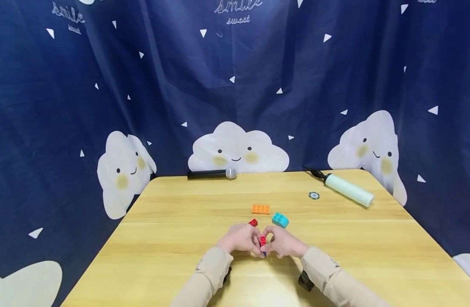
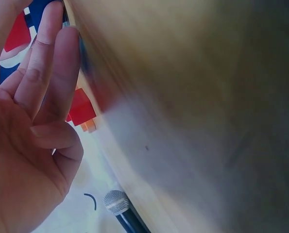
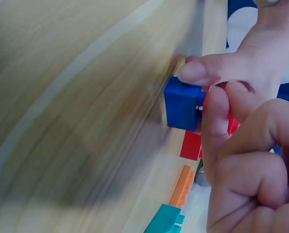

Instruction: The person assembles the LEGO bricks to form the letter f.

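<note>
Near the table's front, both hands meet over two toy bricks. My left hand [image 1: 242, 238] pinches a blue building brick [image 3: 180, 104], its thumb on the side of it in the right wrist view. With thumb and index finger, my right hand [image 1: 282, 242] pinches a red building brick [image 1: 263, 241], which stands against the studs of the blue one. Fingers partly hide both bricks, so whether they are pressed fully together cannot be told. Another red brick [image 1: 253, 222] lies just beyond the left hand, partly covered by it.
Beyond the hands lie an orange brick [image 1: 260, 209] and a turquoise curved brick [image 1: 280, 220]. Farther back are a microphone [image 1: 212, 174], a round chip [image 1: 314, 195] and a pale green cylinder with a black end [image 1: 349, 190]. A dark blue curtain [image 1: 258, 102] hangs behind the table.
</note>
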The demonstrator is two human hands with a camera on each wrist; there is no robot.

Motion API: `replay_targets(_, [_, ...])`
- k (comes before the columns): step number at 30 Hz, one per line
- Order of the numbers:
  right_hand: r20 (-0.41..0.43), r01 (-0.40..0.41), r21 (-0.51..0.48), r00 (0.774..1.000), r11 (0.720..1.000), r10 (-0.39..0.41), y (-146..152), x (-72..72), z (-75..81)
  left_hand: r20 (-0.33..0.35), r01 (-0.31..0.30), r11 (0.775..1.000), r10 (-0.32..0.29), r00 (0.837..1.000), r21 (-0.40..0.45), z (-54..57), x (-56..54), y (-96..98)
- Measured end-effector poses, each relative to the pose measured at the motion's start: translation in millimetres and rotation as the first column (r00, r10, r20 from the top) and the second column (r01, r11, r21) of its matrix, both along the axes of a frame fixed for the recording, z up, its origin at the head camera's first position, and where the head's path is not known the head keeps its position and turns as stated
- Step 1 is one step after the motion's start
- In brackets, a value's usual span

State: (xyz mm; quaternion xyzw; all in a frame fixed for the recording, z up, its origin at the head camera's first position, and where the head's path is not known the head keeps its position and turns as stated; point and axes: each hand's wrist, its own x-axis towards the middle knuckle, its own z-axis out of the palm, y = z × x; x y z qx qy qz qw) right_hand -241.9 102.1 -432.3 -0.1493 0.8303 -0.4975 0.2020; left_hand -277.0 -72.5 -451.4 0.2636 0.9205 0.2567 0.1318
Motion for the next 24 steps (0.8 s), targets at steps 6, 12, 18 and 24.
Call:
replay_targets(6, [-0.003, 0.029, -0.021, 1.000, 0.999, -0.029, 0.2, 4.0, -1.6, -0.053, 0.014, 0.998, -0.017, 0.998, -0.053, -1.0, 1.0, 0.7])
replay_targets(12, [0.015, 0.043, -0.053, 0.999, 0.998, -0.043, -3.0, 2.3, -2.6, -0.069, -0.006, 0.998, 0.002, 0.998, -0.059, -0.9, -2.0, -2.4])
replay_targets(18, [0.047, 0.029, -0.078, 0.999, 0.997, -0.025, -3.9, -0.7, -2.3, -0.100, -0.003, 0.997, -0.004, 0.995, -0.076, -1.7, -4.7, -3.6])
replay_targets(24, [0.065, 0.018, -0.079, 0.998, 0.997, -0.013, -1.3, -4.7, -1.6, -0.158, 0.030, 0.994, -0.047, 0.986, -0.108, -0.4, -6.0, -1.3])
